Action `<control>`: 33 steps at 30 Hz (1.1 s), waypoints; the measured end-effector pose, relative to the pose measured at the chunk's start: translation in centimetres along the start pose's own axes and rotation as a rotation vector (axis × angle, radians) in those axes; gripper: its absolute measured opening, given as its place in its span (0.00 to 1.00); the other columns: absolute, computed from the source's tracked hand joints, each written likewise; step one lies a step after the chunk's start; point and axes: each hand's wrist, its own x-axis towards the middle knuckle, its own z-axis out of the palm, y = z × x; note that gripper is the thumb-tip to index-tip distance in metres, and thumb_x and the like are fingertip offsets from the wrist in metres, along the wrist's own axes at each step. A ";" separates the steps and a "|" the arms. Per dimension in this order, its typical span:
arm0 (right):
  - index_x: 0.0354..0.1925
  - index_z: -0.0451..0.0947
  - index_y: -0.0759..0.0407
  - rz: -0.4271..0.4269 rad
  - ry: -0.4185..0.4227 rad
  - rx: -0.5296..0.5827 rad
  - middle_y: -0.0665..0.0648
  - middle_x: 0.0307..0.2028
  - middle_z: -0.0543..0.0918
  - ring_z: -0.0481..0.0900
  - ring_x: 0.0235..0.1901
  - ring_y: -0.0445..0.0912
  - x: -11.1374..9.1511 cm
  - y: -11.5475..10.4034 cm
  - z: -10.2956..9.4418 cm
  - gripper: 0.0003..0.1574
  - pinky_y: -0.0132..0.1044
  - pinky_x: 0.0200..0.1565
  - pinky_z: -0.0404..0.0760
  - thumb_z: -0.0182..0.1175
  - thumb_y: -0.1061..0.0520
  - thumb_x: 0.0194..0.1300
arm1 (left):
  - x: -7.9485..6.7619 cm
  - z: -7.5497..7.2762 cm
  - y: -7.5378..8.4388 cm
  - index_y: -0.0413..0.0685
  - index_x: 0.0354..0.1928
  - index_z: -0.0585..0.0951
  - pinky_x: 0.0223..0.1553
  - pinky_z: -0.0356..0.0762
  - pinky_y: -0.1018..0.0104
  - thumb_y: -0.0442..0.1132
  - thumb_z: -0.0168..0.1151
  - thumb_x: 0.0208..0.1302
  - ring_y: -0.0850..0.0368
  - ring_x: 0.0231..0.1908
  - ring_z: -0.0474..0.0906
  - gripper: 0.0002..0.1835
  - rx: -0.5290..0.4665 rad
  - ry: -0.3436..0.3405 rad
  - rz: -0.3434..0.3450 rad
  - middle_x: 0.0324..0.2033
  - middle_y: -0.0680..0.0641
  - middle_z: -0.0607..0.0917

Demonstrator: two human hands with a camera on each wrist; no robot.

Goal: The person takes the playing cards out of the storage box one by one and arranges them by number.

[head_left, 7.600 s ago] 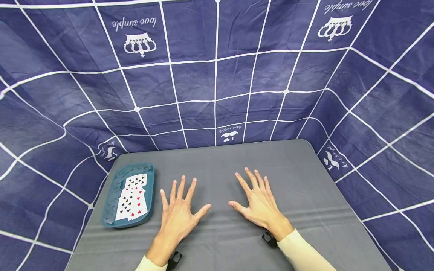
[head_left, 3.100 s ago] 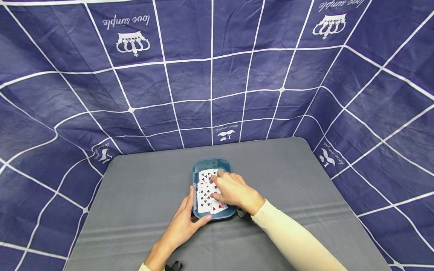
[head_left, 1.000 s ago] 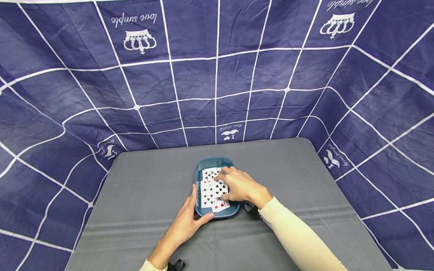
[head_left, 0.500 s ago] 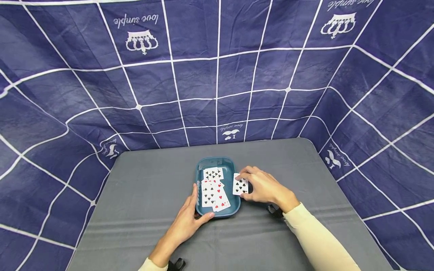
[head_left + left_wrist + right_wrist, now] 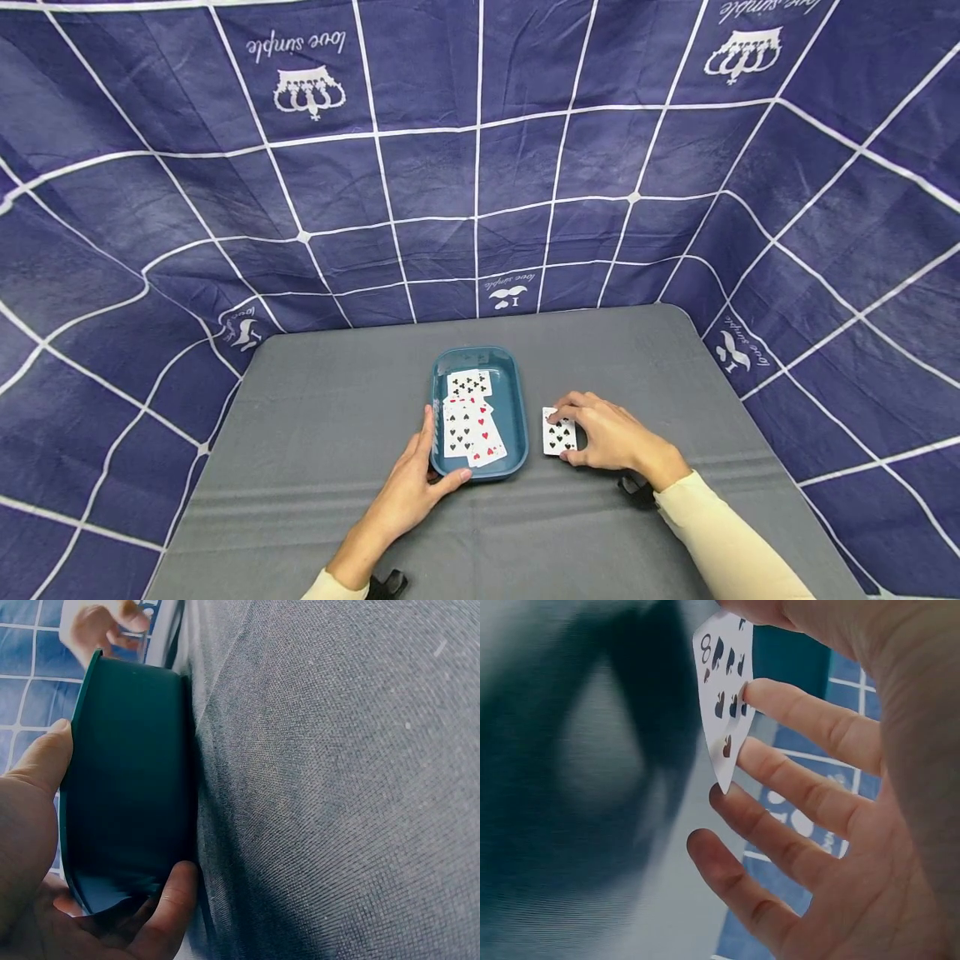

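A blue-green plastic tray (image 5: 512, 408) stands on the grey table. My left hand (image 5: 405, 479) holds its near left corner; in the left wrist view, the thumb lies at the rim and the other fingers rest against the wall of the tray (image 5: 131, 772). To the right of the tray, my right hand (image 5: 615, 435) pinches a playing card (image 5: 553, 440), face up, close over the table. The right wrist view shows it is an eight of spades card (image 5: 724, 712), held near its edges. Several more cards (image 5: 459, 429), hearts, spades and clubs, overlap inside the tray.
The grey cloth-covered table (image 5: 337, 400) reaches back to a dark blue curtain (image 5: 420, 183) with white grid lines, which also hangs along both sides. A black strap device (image 5: 637, 490) sits at the right wrist.
The tray came from the far left to the middle. My right hand lifted the eight of spades card out and carried it right, past the rim. The left hand stays on the tray.
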 end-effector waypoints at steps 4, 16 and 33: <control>0.64 0.92 0.45 -0.005 -0.032 0.020 0.51 0.69 0.87 0.87 0.64 0.55 -0.7 0.4 0.8 0.33 0.60 0.59 0.90 0.87 0.48 0.61 | 0.0 0.0 0.0 0.47 0.98 0.43 0.55 0.86 0.60 0.61 0.82 0.74 0.63 0.47 0.82 0.69 -0.005 -0.001 0.003 0.79 0.36 0.78; 0.61 0.93 0.45 -0.112 0.016 -0.003 0.49 0.68 0.88 0.86 0.62 0.51 -2.3 1.0 2.2 0.31 0.55 0.58 0.90 0.88 0.50 0.58 | 0.1 0.0 0.0 0.46 0.97 0.43 0.57 0.87 0.58 0.60 0.81 0.75 0.63 0.47 0.83 0.69 0.003 0.009 0.012 0.79 0.35 0.78; 0.63 0.92 0.43 -0.108 0.020 -0.002 0.47 0.70 0.87 0.84 0.64 0.47 -3.1 0.9 2.7 0.33 0.54 0.61 0.86 0.89 0.46 0.59 | -0.1 0.1 0.2 0.43 0.97 0.46 0.61 0.87 0.49 0.59 0.82 0.74 0.57 0.51 0.84 0.68 0.009 0.024 0.033 0.80 0.32 0.77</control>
